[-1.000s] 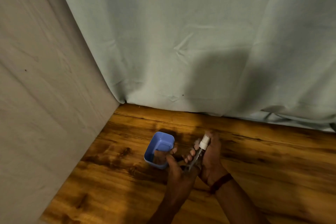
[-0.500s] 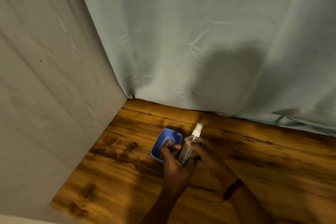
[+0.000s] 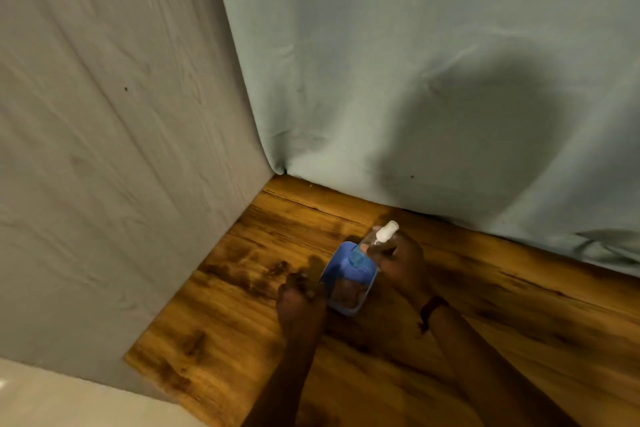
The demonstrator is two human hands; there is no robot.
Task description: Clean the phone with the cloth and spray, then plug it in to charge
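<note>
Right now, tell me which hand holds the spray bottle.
The right hand, with the dark wristband, grips the clear spray bottle over the blue container. The left hand holds no bottle.

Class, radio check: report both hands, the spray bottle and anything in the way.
Right hand grips the spray bottle, tilted over the blue tub. Left hand at the tub's near-left edge, grip unclear. No phone or cloth in view.

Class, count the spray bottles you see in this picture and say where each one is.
1. The spray bottle is in the right hand, tilted over the blue container on the wooden surface. None other shows.
</note>
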